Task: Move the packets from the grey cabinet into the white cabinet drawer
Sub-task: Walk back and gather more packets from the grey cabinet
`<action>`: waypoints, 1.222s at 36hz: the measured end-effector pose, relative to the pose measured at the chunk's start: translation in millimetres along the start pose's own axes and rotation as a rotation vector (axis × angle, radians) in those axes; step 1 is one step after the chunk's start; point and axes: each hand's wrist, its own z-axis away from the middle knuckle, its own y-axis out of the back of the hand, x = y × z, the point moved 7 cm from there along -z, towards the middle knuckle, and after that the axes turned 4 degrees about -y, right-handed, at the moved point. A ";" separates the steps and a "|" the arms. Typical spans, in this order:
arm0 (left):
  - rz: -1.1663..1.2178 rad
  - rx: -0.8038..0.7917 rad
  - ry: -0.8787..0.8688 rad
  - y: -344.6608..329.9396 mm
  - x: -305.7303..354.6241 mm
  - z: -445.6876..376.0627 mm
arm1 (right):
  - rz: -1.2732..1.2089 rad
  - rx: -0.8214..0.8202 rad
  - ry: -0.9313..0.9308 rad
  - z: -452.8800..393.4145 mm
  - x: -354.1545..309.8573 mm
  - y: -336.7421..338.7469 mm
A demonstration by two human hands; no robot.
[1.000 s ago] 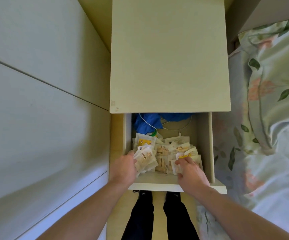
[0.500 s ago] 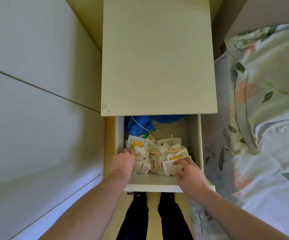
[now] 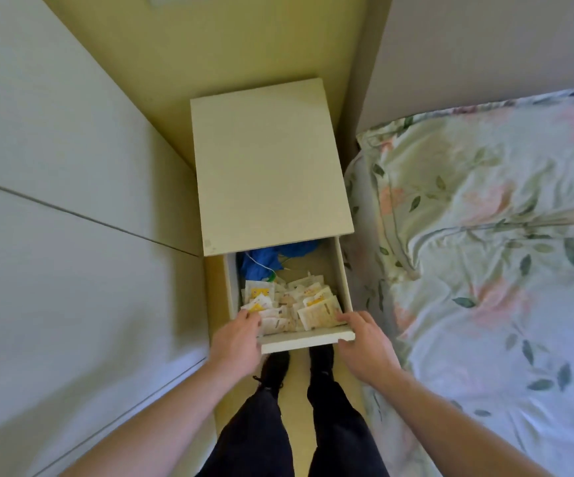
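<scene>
The white cabinet [image 3: 265, 166] stands between a wall of grey doors and a bed, with its top drawer [image 3: 342, 270] pulled out toward me. Several white and yellow packets [image 3: 309, 304] fill the drawer's front half. My left hand [image 3: 237, 342] covers the front left corner, its fingertips touching the packets there. My right hand [image 3: 364, 342] is at the front right corner, fingers over the top edge of the drawer front [image 3: 302, 339] and thumb against its face. Neither hand lifts a packet.
A blue cloth [image 3: 261, 261] and a thin white cable lie at the back of the drawer. Grey cabinet doors [image 3: 72, 235] line the left side. A bed with a floral cover [image 3: 485, 253] is close on the right. My legs stand just before the drawer.
My head has drawn back, so the cabinet looks smaller. Both hands have slid out of the packet pile to the drawer's front corners.
</scene>
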 end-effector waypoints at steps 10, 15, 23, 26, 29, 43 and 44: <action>0.069 0.067 -0.333 85.5 72.4 83.1 | -0.258 0.248 -0.133 150.5 -10.6 30.0; 0.001 0.002 -0.519 104.8 107.7 134.3 | -0.468 0.374 -0.184 232.0 -4.8 25.6; -0.150 -0.039 -0.804 108.8 183.3 218.4 | -0.679 0.631 -0.270 366.5 44.0 13.1; -0.194 -0.048 -0.935 94.7 222.8 253.8 | -0.744 0.704 -0.331 424.1 74.8 0.6; -0.243 -0.044 -1.069 70.5 272.9 299.7 | -0.797 0.788 -0.402 490.0 110.8 -20.5; -0.350 -0.236 -1.603 -119.8 423.8 610.3 | -0.975 1.155 -0.712 801.8 264.8 -177.9; -0.366 -0.250 -1.633 -130.5 429.2 629.2 | -0.993 1.177 -0.727 818.1 272.6 -186.4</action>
